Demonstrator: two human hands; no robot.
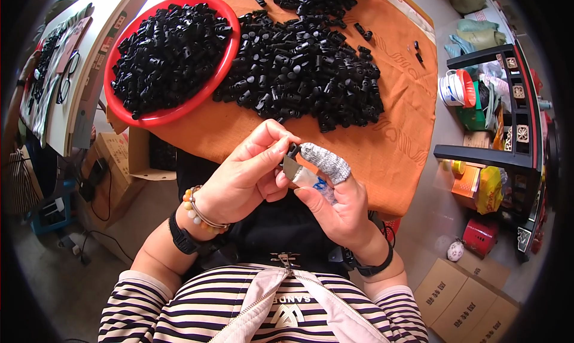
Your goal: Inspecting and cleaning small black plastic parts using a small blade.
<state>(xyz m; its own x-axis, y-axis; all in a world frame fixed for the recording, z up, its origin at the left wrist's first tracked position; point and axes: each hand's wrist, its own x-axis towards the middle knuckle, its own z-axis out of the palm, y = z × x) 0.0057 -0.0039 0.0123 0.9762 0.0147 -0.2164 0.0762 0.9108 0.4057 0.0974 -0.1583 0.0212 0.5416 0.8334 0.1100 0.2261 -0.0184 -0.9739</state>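
Close in front of my chest, my left hand (242, 170) pinches a small black plastic part (293, 149) between thumb and forefinger. My right hand (344, 214) is closed round a short knife with a flat metal blade (290, 167) and a white wrapped handle (308, 178). The blade is up against the black part, or very near it. A grey knitted finger cover (326, 161) sits on my right forefinger. Beyond my hands lies a heap of similar black parts (305, 74) on an orange cloth (403, 128). The blade's edge is partly hidden by my fingers.
A red basin (233, 23) piled with black parts stands at the far left of the cloth. Several loose parts (418, 53) lie at right. A black shelf (484, 155) holds bags and boxes. Cardboard cartons (463, 298) stand on the floor. Another person's hand (30, 65) shows at far left.
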